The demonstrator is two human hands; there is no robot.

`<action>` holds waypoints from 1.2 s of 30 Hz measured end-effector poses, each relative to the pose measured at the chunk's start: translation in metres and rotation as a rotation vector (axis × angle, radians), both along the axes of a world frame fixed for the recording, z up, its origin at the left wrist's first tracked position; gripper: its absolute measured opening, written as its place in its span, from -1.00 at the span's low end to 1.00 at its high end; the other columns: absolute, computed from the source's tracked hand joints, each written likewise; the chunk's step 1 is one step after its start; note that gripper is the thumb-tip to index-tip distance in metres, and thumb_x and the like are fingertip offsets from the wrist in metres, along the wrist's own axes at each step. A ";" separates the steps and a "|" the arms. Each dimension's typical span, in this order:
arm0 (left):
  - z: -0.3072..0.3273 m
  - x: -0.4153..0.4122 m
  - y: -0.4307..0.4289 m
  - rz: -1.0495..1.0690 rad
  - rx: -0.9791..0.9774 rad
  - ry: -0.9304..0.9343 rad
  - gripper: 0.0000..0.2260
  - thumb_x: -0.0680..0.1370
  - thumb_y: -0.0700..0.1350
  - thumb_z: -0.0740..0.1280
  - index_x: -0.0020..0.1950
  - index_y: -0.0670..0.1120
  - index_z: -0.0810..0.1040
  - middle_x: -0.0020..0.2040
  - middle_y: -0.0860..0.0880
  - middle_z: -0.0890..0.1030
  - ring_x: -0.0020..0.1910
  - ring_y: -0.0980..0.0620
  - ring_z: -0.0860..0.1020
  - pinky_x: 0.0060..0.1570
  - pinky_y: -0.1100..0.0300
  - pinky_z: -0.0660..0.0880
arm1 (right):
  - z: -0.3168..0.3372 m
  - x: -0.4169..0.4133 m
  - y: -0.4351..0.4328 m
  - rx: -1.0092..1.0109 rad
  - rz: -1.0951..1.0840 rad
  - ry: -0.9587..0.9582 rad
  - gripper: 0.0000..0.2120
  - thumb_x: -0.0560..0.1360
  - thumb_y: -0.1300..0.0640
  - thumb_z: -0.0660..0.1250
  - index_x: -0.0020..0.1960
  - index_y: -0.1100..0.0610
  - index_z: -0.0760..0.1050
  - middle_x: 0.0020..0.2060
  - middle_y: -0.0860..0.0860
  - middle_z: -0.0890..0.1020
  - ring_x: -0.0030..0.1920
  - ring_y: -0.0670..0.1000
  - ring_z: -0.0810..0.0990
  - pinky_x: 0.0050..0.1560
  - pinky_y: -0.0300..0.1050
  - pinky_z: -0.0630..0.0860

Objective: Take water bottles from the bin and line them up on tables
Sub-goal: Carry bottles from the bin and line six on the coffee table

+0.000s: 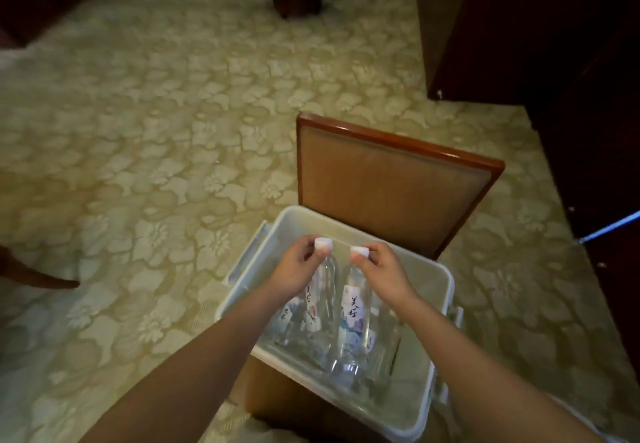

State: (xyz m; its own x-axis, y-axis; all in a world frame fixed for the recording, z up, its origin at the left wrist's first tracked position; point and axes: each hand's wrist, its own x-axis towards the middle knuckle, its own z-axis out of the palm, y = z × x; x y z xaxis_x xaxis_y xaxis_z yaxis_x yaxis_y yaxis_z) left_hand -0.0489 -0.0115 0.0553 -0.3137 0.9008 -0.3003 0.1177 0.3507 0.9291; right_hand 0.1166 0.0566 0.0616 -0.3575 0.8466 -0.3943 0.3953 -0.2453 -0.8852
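A: Where are the bottles right now?

B: 2 clear plastic water bottles with white screw caps hang upright, their lower halves inside the translucent white plastic bin (445,281), which sits on the brown wooden chair with a padded back (388,186). The left hand (294,269) pinches the left bottle (327,271) at its cap, fingers curled. The right hand (384,269) pinches the right bottle (355,300) the same way. At least 1 more labelled bottle (287,319) lies deeper in the bin.

A: How will they handle?

B: If full, they're probably heavy for a fingertip pinch. The thin walls would flex and the glossy labels could slip. The cap and neck are the stiff part and suit lifting out. For carrying, I'd wrap the body.
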 end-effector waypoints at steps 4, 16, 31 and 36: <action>0.025 -0.016 -0.012 0.153 0.023 -0.113 -0.77 0.62 0.01 0.25 0.21 -0.04 0.53 0.08 0.01 0.63 0.13 0.07 0.59 0.06 0.18 0.49 | 0.025 -0.032 0.004 -0.050 0.085 0.105 -0.95 0.58 0.10 0.36 -0.02 0.07 0.52 -0.08 0.03 0.64 -0.07 -0.03 0.59 -0.03 -0.14 0.49; 0.079 -0.084 -0.107 0.484 0.100 -0.167 -0.79 0.64 -0.05 0.23 0.18 -0.11 0.56 -0.06 0.01 0.64 0.01 0.07 0.60 0.22 -0.23 0.49 | 0.072 -0.136 -0.052 -0.021 0.338 0.180 -0.79 0.58 0.04 0.35 0.14 0.12 0.58 0.03 0.06 0.69 0.07 0.04 0.66 0.18 0.03 0.57; 0.134 -0.200 -0.393 0.803 0.256 -0.054 -0.83 0.65 -0.07 0.23 0.09 -0.05 0.59 -0.05 -0.02 0.66 -0.02 0.07 0.61 0.19 -0.21 0.52 | 0.136 -0.296 -0.311 -0.045 0.659 0.359 -0.90 0.59 0.09 0.33 0.05 0.08 0.59 -0.04 0.03 0.72 -0.04 -0.03 0.68 0.04 -0.10 0.57; 0.146 -0.228 -0.507 0.929 0.278 0.054 -0.81 0.66 -0.04 0.20 0.16 -0.03 0.57 0.00 0.01 0.65 0.00 0.10 0.62 0.18 -0.11 0.55 | 0.149 -0.347 -0.415 -0.075 0.813 0.403 -0.81 0.60 0.11 0.33 0.14 0.18 0.58 -0.04 0.05 0.72 -0.02 -0.03 0.67 0.10 -0.09 0.56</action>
